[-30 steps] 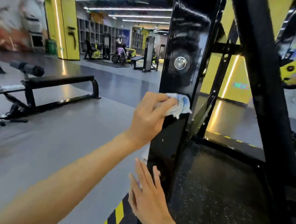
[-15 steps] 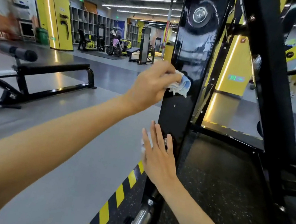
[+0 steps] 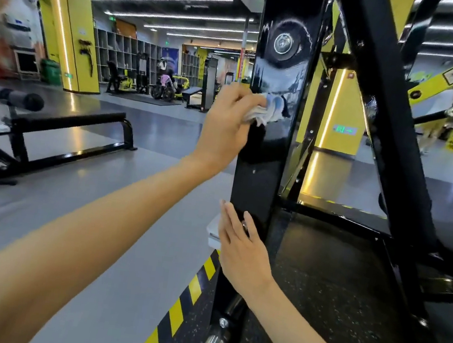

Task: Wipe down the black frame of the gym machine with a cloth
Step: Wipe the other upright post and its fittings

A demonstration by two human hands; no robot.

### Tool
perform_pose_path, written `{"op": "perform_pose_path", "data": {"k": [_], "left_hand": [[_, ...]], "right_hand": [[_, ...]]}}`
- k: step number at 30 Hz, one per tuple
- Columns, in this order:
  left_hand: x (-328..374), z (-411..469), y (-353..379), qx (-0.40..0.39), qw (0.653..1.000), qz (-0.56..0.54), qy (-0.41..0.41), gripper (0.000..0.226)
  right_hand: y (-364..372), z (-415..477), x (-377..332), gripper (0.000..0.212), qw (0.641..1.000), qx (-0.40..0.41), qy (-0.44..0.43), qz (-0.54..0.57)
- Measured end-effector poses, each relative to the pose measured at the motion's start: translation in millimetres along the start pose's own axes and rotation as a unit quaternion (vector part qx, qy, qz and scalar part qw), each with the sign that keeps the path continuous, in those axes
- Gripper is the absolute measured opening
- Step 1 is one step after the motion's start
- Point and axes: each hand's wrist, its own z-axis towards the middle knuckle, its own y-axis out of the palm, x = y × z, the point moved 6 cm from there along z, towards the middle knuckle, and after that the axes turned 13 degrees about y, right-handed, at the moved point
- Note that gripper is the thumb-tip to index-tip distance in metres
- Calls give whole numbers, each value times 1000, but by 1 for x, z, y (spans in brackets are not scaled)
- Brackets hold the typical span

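Left hand point(image 3: 225, 126) presses a bunched cloth point(image 3: 270, 110) against the upright of the black frame point(image 3: 255, 183).
The pale, crumpled cloth sits in the left fingers, which curl round it, over the post's near face just below a round silver bolt cap point(image 3: 283, 43). The post is a flat, glossy black metal slab with its long axis vertical, mirroring the ceiling lights. Lower and nearer, the right hand point(image 3: 241, 248) lies flat on the same post, fingers straight, pointing up, holding nothing. A black diagonal beam point(image 3: 386, 111) slants at right.
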Motion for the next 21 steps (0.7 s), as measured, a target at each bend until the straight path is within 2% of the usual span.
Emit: {"op": "perform_pose_path", "data": {"k": [1, 3, 5, 7, 8, 10, 11, 12, 13, 15, 16, 17, 18, 20, 21], "left_hand": [[1, -1, 1, 3, 1000, 12, -1, 24], [22, -26, 13, -51, 995, 20, 81, 22], [49, -61, 24, -158, 964, -13, 214, 20], [48, -70, 22, -225, 936, -30, 269, 22], [38, -62, 19, -215, 946, -29, 241, 25], [14, -41, 8, -123, 989, -25, 82, 31], [8, -40, 5, -80, 996, -30, 11, 30], [12, -45, 7, -62, 998, -29, -5, 27], [22, -55, 14, -76, 996, -26, 32, 23], [50, -83, 27, -169, 970, -45, 171, 19], [54, -91, 28, -217, 950, -61, 214, 19], [50, -88, 25, -236, 943, -70, 222, 20], [42, -78, 22, -224, 953, -69, 191, 22], [16, -47, 7, -119, 990, -60, 35, 26], [6, -37, 2, -73, 995, -54, -34, 26]], "right_hand": [[-1, 1, 1, 67, 1000, -2, 2, 5], [0, 1, 0, 66, 1000, 5, -7, 7], [-1, 1, 0, 62, 1000, 3, -13, 23], [-2, 1, 0, 56, 999, 0, -17, 47], [-2, 1, 0, 55, 998, 0, -16, 53], [-2, 0, -2, 56, 998, 1, -17, 57], [-1, 0, -3, 57, 998, 7, -14, 59], [0, -1, -3, 58, 998, 14, -8, 64], [1, -1, -3, 57, 997, 17, -5, 72], [1, -1, -1, 56, 996, 14, -7, 84], [1, 0, 0, 56, 996, 14, -9, 85], [1, 0, 1, 57, 996, 14, -10, 83], [0, 0, 1, 58, 997, 13, -14, 78], [-3, 0, -1, 61, 998, 12, -19, 65], [-3, 0, 0, 62, 998, 15, -20, 60]]}}
